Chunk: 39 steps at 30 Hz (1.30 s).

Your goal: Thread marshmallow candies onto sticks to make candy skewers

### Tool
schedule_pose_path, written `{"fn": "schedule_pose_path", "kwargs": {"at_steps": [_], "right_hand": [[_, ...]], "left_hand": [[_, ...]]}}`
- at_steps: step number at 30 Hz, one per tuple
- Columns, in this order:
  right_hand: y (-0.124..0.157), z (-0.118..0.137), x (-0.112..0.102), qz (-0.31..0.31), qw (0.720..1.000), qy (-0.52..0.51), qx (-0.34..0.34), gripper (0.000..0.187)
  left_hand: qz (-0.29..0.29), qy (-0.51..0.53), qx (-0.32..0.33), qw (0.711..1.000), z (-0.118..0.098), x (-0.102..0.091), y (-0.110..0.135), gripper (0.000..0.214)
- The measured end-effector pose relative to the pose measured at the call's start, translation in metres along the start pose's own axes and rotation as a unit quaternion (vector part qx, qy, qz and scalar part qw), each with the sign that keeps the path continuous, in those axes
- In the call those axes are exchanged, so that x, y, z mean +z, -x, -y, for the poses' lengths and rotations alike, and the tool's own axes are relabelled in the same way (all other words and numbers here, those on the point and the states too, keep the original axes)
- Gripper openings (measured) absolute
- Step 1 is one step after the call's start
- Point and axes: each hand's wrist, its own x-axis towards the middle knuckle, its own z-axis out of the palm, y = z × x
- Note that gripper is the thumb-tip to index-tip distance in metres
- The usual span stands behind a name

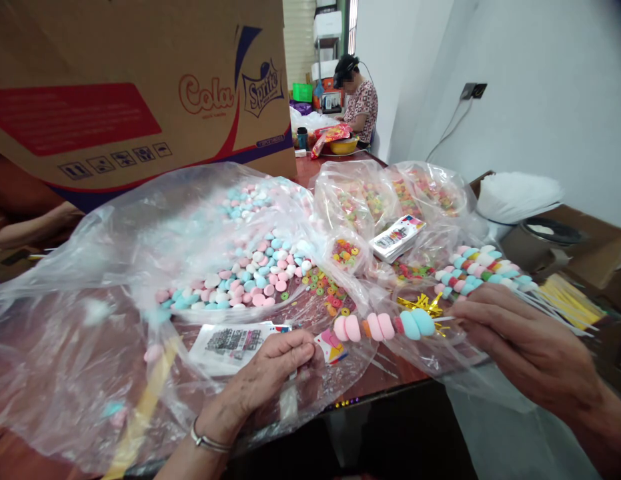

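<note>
My right hand [530, 347] pinches the white stick of a candy skewer [381, 327], threaded with pink and blue marshmallows and gummy rings between them. Its pink end lies against a small printed plastic bag [332, 347], whose edge is closed between the thumb and fingers of my left hand [270, 367]. Whether the tip is inside the bag I cannot tell. Under my left hand is a stack of printed bags [230, 347]. Gold twist ties [423, 305] lie just behind the skewer. Finished-looking skewers [483, 270] are piled beyond my right hand.
Loose marshmallows [255, 270] and gummy rings [330, 290] lie in clear plastic bags across the table. A large cardboard box [140, 60] stands at the back left. Yellow sticks [573, 303] and a bin [545, 237] are at right. Another person [363, 103] sits farther back.
</note>
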Motion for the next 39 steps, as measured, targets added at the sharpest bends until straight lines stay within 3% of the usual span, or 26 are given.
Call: {"fn": "schedule_pose_path", "kwargs": {"at_steps": [12, 26, 39], "right_hand": [[0.0000, 0.0013, 0.0031, 0.002, 1.000, -0.007, 0.000, 0.018], [-0.0021, -0.0007, -0.0046, 0.016, 0.998, 0.031, -0.053, 0.017], [-0.0057, -0.0011, 0.0053, 0.045, 0.998, -0.024, -0.027, 0.016]], "left_hand": [[0.011, 0.048, 0.010, 0.999, 0.0041, -0.0035, -0.0011, 0.031], [0.020, -0.033, 0.006, 0.999, -0.0051, -0.0038, -0.0010, 0.033], [0.043, -0.027, -0.003, 0.999, 0.0017, -0.0078, -0.0013, 0.033]]}}
